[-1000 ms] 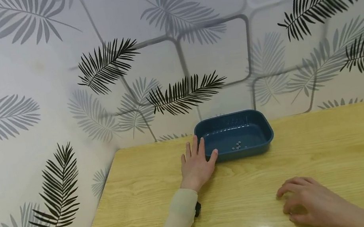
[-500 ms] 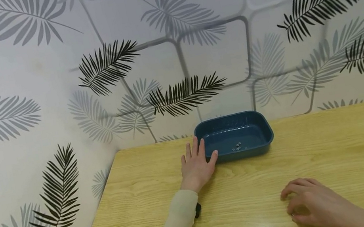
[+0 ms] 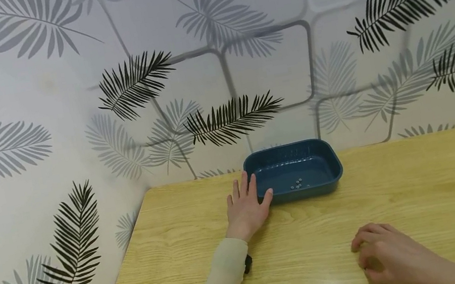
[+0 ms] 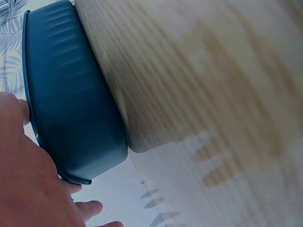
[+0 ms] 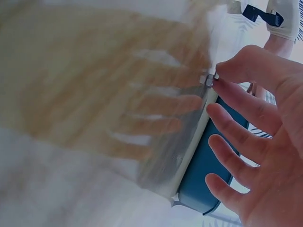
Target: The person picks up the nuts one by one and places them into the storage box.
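Note:
In the head view a dark blue rectangular tray sits at the table's far edge, with several small metal nuts on its floor. My left hand rests at the tray's near left corner, fingers straight and spread, thumb along the front side. At the lower right, my right hand is low over the table. The right wrist view has a tiny shiny metal nut at the tips of thumb and index finger, which pinch it just at the tabletop; the other fingers are loosely bent.
The light wood table reaches back to a wall with a leaf pattern. Its glossy top mirrors the right hand in the right wrist view. A black band is on the left wrist.
My right hand has shifted slightly to the right, and its thumb and index fingertips have come together. The left hand and tray have stayed in place.

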The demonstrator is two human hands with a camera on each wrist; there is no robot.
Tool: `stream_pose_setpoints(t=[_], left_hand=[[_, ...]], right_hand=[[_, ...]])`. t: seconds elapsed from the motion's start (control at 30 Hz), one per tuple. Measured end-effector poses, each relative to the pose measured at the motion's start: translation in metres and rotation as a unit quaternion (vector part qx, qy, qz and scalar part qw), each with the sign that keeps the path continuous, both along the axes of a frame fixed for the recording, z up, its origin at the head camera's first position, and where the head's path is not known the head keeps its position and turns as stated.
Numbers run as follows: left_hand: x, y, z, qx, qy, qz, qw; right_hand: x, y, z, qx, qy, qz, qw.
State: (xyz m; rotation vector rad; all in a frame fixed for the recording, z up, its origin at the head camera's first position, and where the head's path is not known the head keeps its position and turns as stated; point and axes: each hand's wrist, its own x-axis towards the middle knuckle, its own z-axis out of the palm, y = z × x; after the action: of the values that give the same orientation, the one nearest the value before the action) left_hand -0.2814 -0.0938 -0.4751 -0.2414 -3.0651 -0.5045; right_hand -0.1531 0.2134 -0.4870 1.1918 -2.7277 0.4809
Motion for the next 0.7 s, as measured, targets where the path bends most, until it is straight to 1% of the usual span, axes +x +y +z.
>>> stream_pose_setpoints(t=[0.2, 0.27, 0.4, 0.43, 0.53, 0.6, 0.67, 0.7], left_hand=[[0.001, 0.0, -0.001, 0.004, 0.0, 0.001, 1.0], [0.001, 0.001, 0.0, 0.002, -0.001, 0.001, 1.0], [0.0, 0.001, 0.0, -0.003, 0.0, 0.0, 1.0], [0.001, 0.001, -0.001, -0.002, 0.001, -0.001, 1.0], [0.001, 0.001, 0.0, -0.003, 0.003, -0.001, 1.0], [0.001, 0.001, 0.001, -0.004, 0.004, -0.002, 1.0], [0.001, 0.001, 0.002, -0.009, 0.006, -0.001, 0.9999], [0.001, 0.001, 0.002, -0.013, 0.005, -0.001, 0.9999]], right_hand=[[0.002, -0.003, 0.007, -0.012, -0.019, -0.034, 0.999], [0.001, -0.004, 0.01, -0.014, -0.033, -0.048, 0.998], [0.0, -0.005, 0.013, -0.015, -0.044, -0.053, 0.998], [0.0, -0.005, 0.013, -0.015, -0.038, -0.053, 0.998], [-0.003, -0.005, 0.013, -0.034, 0.025, -0.035, 0.999], [-0.006, -0.004, 0.014, -0.044, 0.069, -0.023, 0.996], [-0.009, -0.004, 0.016, -0.052, 0.089, -0.017, 0.995], [-0.01, -0.003, 0.018, -0.052, 0.087, -0.019, 0.995]])
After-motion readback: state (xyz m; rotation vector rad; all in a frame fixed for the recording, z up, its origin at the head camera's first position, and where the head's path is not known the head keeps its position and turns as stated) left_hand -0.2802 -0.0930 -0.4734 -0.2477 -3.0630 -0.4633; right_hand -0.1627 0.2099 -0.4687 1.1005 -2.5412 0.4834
